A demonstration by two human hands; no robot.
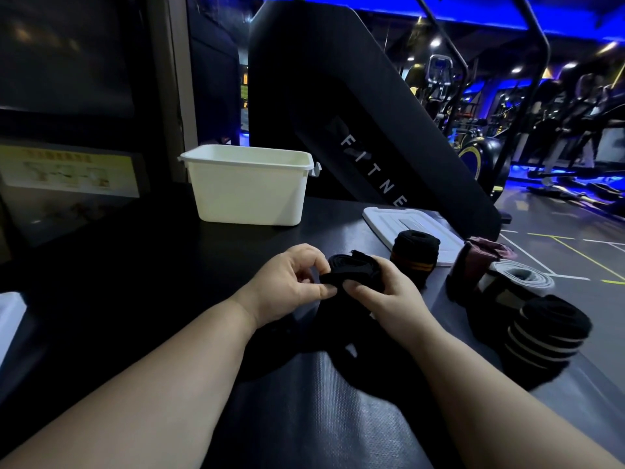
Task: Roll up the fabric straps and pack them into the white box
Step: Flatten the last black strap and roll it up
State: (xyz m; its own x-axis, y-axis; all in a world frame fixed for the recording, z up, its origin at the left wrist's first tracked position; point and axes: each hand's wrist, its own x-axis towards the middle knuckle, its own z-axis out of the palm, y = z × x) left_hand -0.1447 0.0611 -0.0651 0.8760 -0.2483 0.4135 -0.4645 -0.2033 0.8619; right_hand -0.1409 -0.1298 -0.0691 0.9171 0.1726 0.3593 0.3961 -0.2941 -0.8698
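The job is about half way. Four straps sit rolled up on the right side of the black table (304,418): a black roll with orange stripes (414,257), a dark red roll (473,262), a grey and white roll (519,279) and a black roll with pale stripes (548,330). None of them is in the white box (250,198) yet. The box stands open at the far side of the table, and its white lid (399,225) lies flat beside it, under the orange-striped roll. (The bottom of the box is hidden, so I cannot say for sure that nothing is inside.)

A fifth strap, the black strap (351,269), is being rolled now. Part of it is wound into a small roll, and the rest hangs loose down toward the person.

The hands are close together, with the small roll held between them. The left hand (291,282) pinches the near edge of the roll with thumb and fingers. The right hand (389,296) has its fingers curled round the other side of the roll. The box is well apart from both hands, farther back and a little to the left.

What is left, I think: finish this roll, then put all five rolls in the box.
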